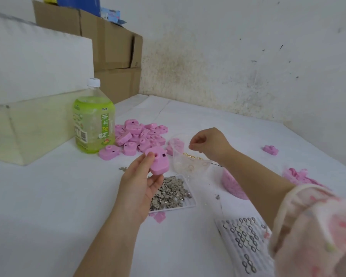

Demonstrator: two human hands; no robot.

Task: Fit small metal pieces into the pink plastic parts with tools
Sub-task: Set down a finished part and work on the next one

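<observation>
L hand (139, 179) grips 1 pink part (159, 162); R hand (208, 143) pinched together, contents unclear; 1 bottle (94, 116).

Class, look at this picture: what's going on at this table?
A person is assembling small parts. The left hand holds one pink plastic part near a tray of metal pieces. The right hand hovers over a clear cup of gold rings, fingertips pinched; what they hold, if anything, is too small to tell. More pink parts lie piled by a green bottle.
</observation>
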